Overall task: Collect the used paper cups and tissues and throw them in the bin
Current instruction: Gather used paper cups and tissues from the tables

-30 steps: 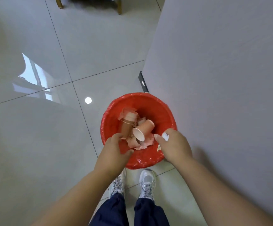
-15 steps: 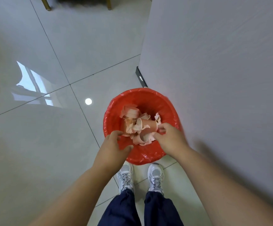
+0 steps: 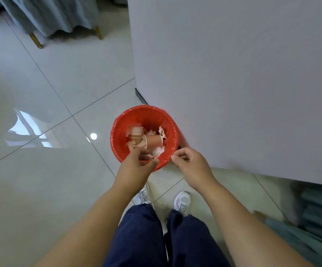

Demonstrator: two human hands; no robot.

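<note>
The bin [image 3: 117,132] with a red liner stands on the floor against the white wall. Several pinkish paper cups [image 3: 153,141] and crumpled tissues [image 3: 159,150] lie inside it. My left hand [image 3: 137,164] hovers over the bin's near rim with loosely curled fingers and holds nothing. My right hand [image 3: 191,162] hangs just right of the near rim, outside the bin, fingers loosely curled, with nothing visible in it.
A white wall [image 3: 233,83] rises right behind the bin. Glossy floor tiles [image 3: 50,170] spread to the left. A skirted piece of furniture on wooden legs [image 3: 35,40] stands at the far left. My feet in white shoes [image 3: 182,201] are just before the bin.
The white tissue that my right hand held is gone from it. Both hands have drawn back from over the bin towards me, and the view has risen.
</note>
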